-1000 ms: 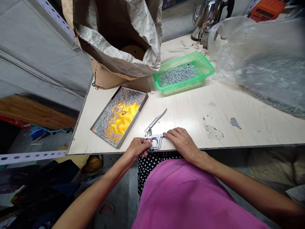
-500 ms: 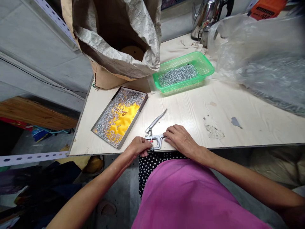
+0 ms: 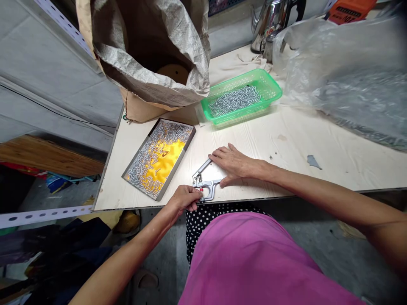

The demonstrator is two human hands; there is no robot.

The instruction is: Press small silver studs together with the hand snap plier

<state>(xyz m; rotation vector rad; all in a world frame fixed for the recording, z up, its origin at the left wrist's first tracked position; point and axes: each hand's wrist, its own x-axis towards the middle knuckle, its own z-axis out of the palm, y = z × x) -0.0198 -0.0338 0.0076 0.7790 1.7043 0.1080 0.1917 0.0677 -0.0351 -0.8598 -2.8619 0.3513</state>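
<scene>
Metal pliers [image 3: 207, 183] lie at tabletop's [image 3: 254, 127] front edge

The right hand [image 3: 233, 163], spread wide, spans both smooth handles [image 3: 204, 167], covering their ends. A small coiled spring [image 3: 199, 176] shows. The left hand [image 3: 186, 197] bunches beside a red part [image 3: 201, 189], partly hiding the head; I cannot tell whether it pinches anything.

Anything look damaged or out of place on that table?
One thing: a ragged grey patch on the right part of the table, breaking its pale surface. Torn covering or stuck scrap, I can't tell.
</scene>
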